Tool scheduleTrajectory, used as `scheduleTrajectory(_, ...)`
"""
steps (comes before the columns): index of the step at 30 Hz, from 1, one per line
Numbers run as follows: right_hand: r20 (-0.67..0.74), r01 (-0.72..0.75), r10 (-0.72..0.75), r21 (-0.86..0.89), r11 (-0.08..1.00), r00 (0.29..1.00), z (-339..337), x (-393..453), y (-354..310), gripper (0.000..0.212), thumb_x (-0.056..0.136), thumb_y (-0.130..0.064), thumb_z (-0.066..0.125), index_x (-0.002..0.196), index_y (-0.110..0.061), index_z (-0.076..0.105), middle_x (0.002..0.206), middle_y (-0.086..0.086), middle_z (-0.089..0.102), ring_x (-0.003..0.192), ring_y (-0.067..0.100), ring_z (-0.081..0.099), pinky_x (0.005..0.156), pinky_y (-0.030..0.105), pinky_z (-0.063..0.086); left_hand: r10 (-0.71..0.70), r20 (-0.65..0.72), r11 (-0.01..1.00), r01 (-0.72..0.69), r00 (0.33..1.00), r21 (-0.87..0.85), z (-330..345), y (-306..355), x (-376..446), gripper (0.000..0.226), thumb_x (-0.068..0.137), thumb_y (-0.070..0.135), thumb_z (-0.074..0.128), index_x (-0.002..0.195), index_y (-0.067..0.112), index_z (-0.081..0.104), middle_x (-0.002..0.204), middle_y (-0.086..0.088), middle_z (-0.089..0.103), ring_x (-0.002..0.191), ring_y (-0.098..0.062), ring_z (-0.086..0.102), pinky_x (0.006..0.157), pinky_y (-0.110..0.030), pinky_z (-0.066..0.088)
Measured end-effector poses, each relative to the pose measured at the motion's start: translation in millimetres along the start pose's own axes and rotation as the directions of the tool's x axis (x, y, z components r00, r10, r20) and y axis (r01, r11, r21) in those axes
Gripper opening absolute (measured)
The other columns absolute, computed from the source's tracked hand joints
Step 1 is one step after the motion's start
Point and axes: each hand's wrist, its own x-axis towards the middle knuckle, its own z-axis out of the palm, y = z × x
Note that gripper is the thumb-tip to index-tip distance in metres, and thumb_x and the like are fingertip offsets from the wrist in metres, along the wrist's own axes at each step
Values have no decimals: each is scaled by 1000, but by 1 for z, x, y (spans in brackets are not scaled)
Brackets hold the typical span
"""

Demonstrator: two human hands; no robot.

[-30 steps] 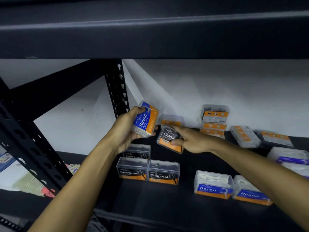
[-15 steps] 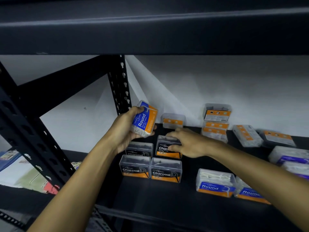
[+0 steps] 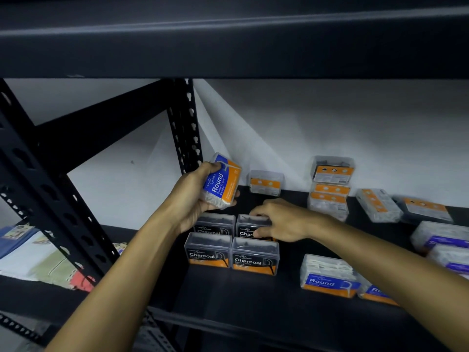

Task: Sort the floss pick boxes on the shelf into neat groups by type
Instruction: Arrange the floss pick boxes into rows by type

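My left hand (image 3: 195, 196) grips a blue and orange Round floss box (image 3: 221, 184), held tilted above the shelf (image 3: 253, 301). My right hand (image 3: 279, 219) pinches a black Charcoal box (image 3: 247, 226) standing in the back row. Beside that one stands another Charcoal box (image 3: 214, 223), and two more Charcoal boxes (image 3: 208, 250) (image 3: 255, 255) form the front row. Round boxes (image 3: 328, 275) sit near the front right, partly under my right forearm.
Several boxes with orange backs (image 3: 330, 189) lie and stack along the white rear wall, one (image 3: 265, 182) standing alone. More Round boxes (image 3: 441, 237) are at the far right. A black upright post (image 3: 186, 128) and upper shelf beam (image 3: 228, 39) frame the space.
My right hand brought the Charcoal box down from the air and set it in the back row beside the other one. My left hand kept the Round box aloft.
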Motion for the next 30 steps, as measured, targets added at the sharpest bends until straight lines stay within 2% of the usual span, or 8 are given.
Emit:
scheduleTrajectory(3, 24, 2, -2, 22, 1000, 1000, 0, 0, -1, 47, 89, -33, 64, 132, -18, 53, 123, -1, 56, 100, 8, 50, 87, 23, 41, -4, 0, 1000, 4, 1000, -1, 0, 0, -1, 33, 98, 27, 53, 121, 4, 57, 102, -23, 73, 95, -36, 72, 75, -42, 62)
scheduleTrajectory(11, 43, -30, 29, 22, 999, 999, 1, 1, 2, 59, 87, -38, 65, 139, -20, 45, 134, 3, 52, 119, 17, 51, 94, 26, 42, -18, 9, 1000, 19, 1000, -23, 3, -2, -1, 33, 98, 26, 53, 120, 3, 58, 102, -23, 73, 96, -37, 72, 78, -44, 62)
scheduleTrajectory(14, 53, -68, 65, 67, 995, 996, -5, 1, 7, 67, 86, -45, 64, 143, -23, 38, 133, 5, 53, 116, 16, 53, 93, 25, 43, -15, 30, 999, 16, 999, -29, 8, -2, 0, 32, 98, 25, 52, 119, 3, 58, 99, -22, 73, 96, -38, 71, 82, -46, 61)
scheduleTrajectory(21, -108, -179, 206, 220, 959, 973, -31, -37, 46, 51, 91, -44, 57, 137, -26, 47, 120, -3, 62, 107, 11, 59, 97, 30, 47, -7, 73, 1000, 8, 997, -11, 42, -4, 8, 36, 100, 28, 49, 123, 2, 56, 105, -27, 69, 87, -35, 71, 70, -42, 63)
scheduleTrajectory(24, -179, -244, 293, 252, 936, 939, -35, -64, 69, 43, 92, -37, 58, 132, -22, 52, 123, -3, 62, 110, 11, 58, 97, 25, 43, -51, 172, 995, 35, 984, 96, 71, -15, 13, 36, 101, 28, 44, 114, -1, 59, 97, -26, 68, 82, -35, 67, 68, -41, 60)
scheduleTrajectory(27, -181, -323, 349, 160, 933, 919, -36, -90, 89, 36, 95, -29, 54, 130, -20, 55, 128, -3, 59, 118, 13, 54, 98, 23, 39, -107, 305, 954, 12, 946, 298, 97, -30, 21, 32, 95, 31, 50, 111, 5, 59, 100, -22, 66, 84, -30, 64, 77, -41, 53)
scheduleTrajectory(28, -174, -360, 377, 125, 925, 910, -36, -97, 96, 35, 95, -29, 54, 128, -20, 57, 129, -2, 60, 117, 16, 55, 100, 27, 41, -117, 344, 907, -41, 931, 419, 105, -33, 25, 29, 90, 34, 55, 107, 10, 60, 100, -17, 68, 85, -27, 66, 80, -41, 53)
scheduleTrajectory(30, -133, -432, 443, 107, 896, 886, -37, -112, 108, 30, 96, -29, 52, 123, -18, 61, 126, 1, 61, 114, 18, 57, 100, 32, 44, -167, 435, 722, -191, 885, 665, 120, -37, 30, 16, 88, 34, 61, 101, 24, 61, 101, -3, 72, 93, -20, 69, 85, -37, 54)
